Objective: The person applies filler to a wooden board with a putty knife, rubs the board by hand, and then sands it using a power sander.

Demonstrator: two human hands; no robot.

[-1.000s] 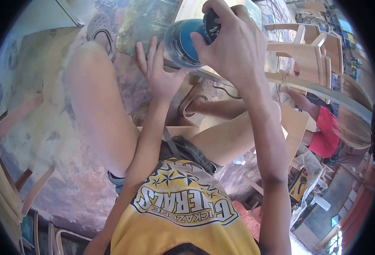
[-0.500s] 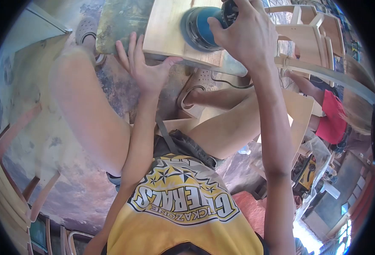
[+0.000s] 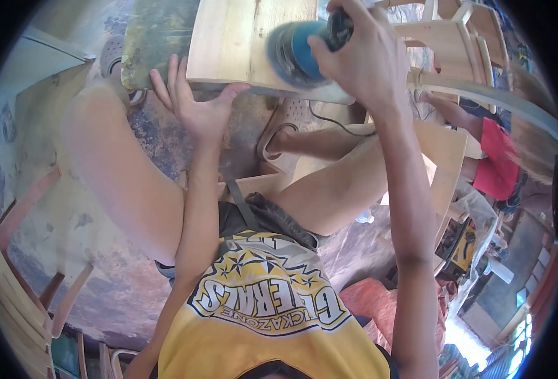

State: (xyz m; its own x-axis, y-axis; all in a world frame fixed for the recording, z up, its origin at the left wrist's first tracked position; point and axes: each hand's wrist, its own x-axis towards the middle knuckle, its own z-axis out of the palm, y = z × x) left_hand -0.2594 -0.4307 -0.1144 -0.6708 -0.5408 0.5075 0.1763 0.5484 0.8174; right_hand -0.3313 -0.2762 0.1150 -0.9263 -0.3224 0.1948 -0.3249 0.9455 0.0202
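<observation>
A pale wooden board [image 3: 234, 47] lies on a greenish, worn work surface [image 3: 156, 38] at the top of the view. My right hand [image 3: 364, 57] is wrapped round a blue and black power sander [image 3: 304, 50], whose round base rests on the right part of the board and looks blurred. My left hand [image 3: 197, 104] has its fingers spread, with the thumb along the board's near edge and the fingertips by its left corner. A dark cord [image 3: 336, 126] hangs below the board.
Wooden chair frames [image 3: 443, 47] stand at the upper right, near a person in red shorts [image 3: 498, 158]. Slatted wooden furniture [image 3: 20, 309] is at the lower left. A clear bottle [image 3: 498, 270] and a tool box [image 3: 463, 249] are at the right.
The board, the work surface and my left hand appear further left in the view. The sander sits further right relative to the board, still in my right hand.
</observation>
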